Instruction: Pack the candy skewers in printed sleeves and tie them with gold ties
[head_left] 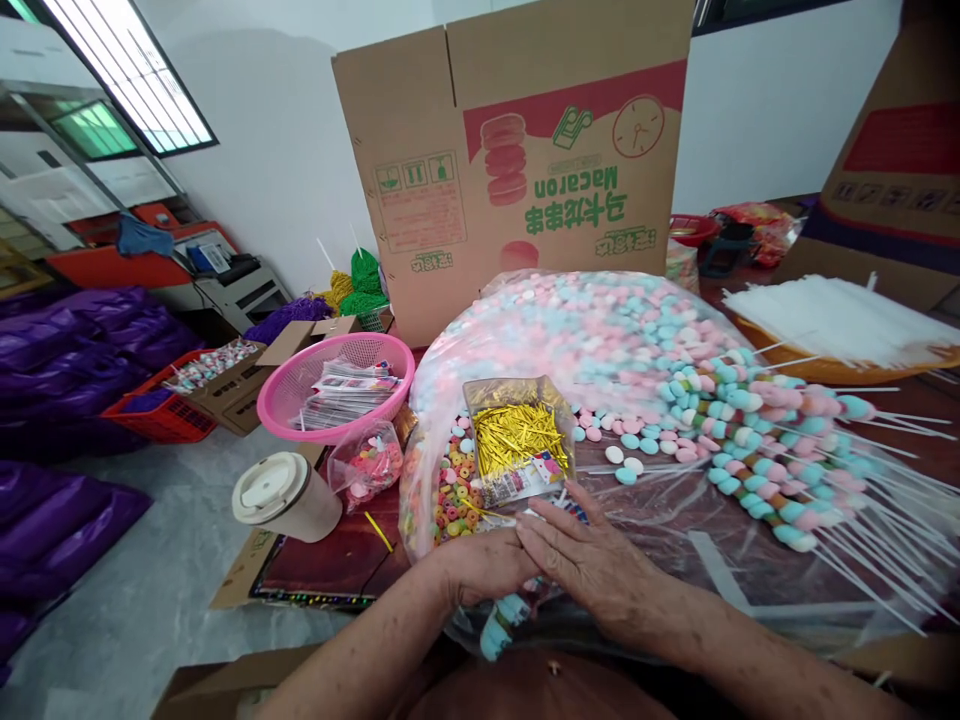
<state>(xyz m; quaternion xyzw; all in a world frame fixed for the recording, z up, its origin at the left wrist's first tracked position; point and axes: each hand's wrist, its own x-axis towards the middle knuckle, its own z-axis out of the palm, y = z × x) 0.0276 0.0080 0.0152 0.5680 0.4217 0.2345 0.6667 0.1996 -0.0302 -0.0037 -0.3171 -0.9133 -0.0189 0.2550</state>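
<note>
At the table's near edge my left hand (487, 562) is closed around a wrapped candy skewer (504, 622), whose blue and pink pieces stick out below. My right hand (581, 550) touches the left one from the right, its fingers closed at the upper end of the same skewer. A gold twist tie (480, 509) shows by the fingers. Just beyond both hands lies an open bag of gold twist ties (519, 440). Ring-shaped candies (456, 485) lie left of it, and a large heap of pink, blue and white candies (570, 330) spreads behind.
Finished candy skewers (787, 440) are piled at the right, near a basket of white sticks (840, 315). A pink basket (397, 395) of wrappers and a lidded cup (289, 497) stand at the left. A large cardboard box (420, 120) rises behind the heap.
</note>
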